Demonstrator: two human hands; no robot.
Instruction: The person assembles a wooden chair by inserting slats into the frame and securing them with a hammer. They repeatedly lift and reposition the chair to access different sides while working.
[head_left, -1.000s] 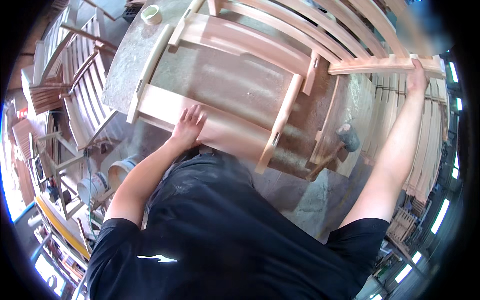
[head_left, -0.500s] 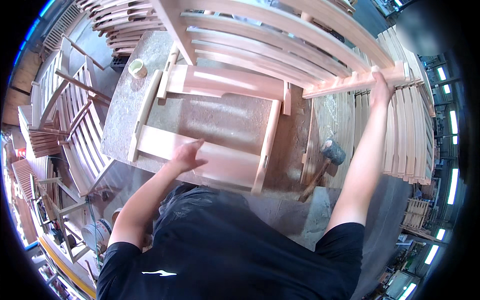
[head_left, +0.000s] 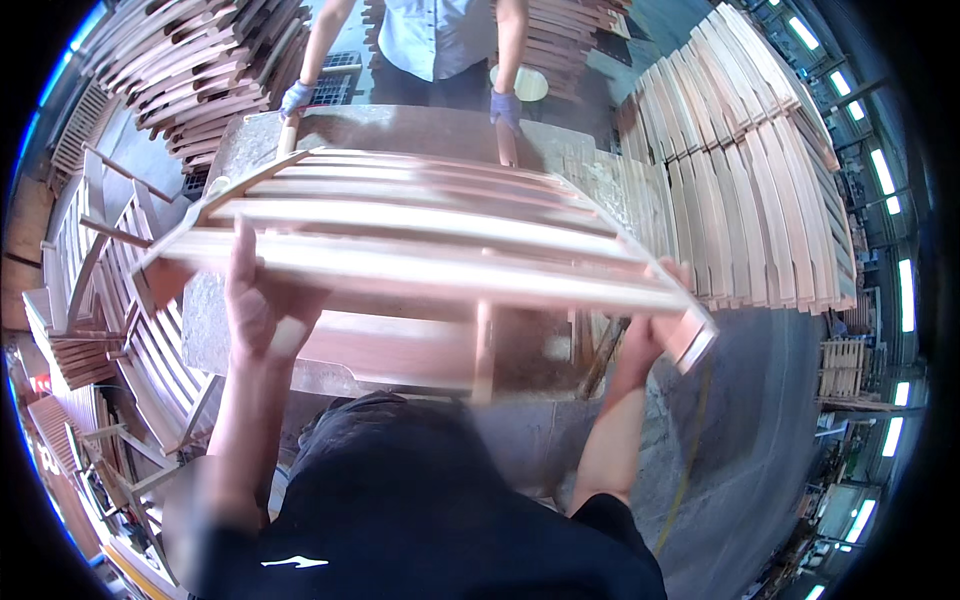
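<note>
A slatted wooden frame [head_left: 440,262] is held up in front of me, blurred by motion, its slats running left to right. My left hand [head_left: 265,310] grips its near rail at the left, thumb up over the rail and fingers underneath. Around the near right corner my right hand [head_left: 652,335] is closed. Under the frame, on the workbench [head_left: 215,310], lie pale wooden parts, of which a wide board [head_left: 390,345] and an upright [head_left: 484,350] show; the rest is covered.
Across the bench stands a person in a light shirt [head_left: 435,35]; their gloved hands [head_left: 297,97] hold wooden posts. Stacked curved wooden slats [head_left: 760,210] rise at the right, more wooden pieces [head_left: 200,60] at the far left. Slatted chair-like frames [head_left: 150,330] stand left of the bench.
The slatted frame has come down and toward me, from raised at the far right to over the bench. My left hand has taken hold of it. The other person has come into view.
</note>
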